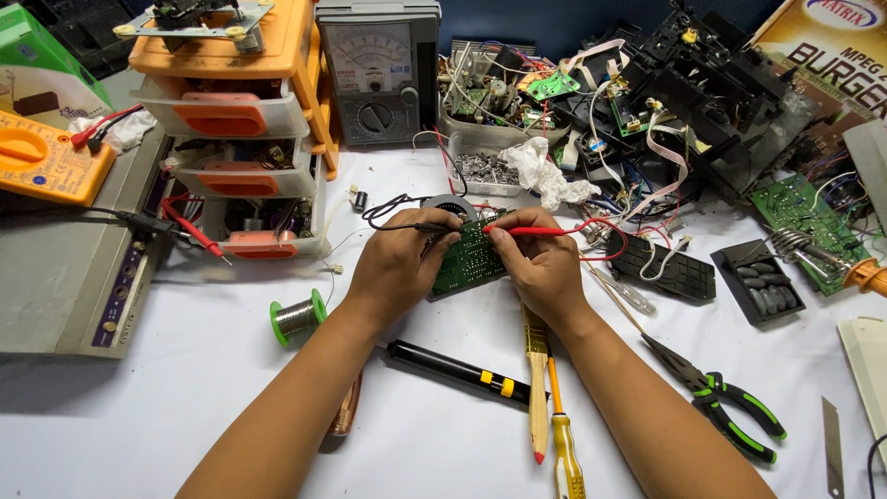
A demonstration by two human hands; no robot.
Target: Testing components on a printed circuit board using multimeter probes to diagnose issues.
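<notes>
Green circuit board [469, 259] is being probed at counter [185, 388] centre: black probe [432, 227] pinched in left hand [399, 268] grip at 9 o'clock, red probe [531, 231] pinched in right hand [545, 268] grip at 3 o'clock.

White-covered workbench [166, 407], dark blue wall [554, 18], perhaps indoor lighting

Bright, even light fell from overhead on the white tabletop [185, 407], leaving soft shadows under the forearms and beside the grey case [65, 268] at left. Focus was sharp throughout, with mild wide-angle bending toward the edges and no strong glare.
</notes>
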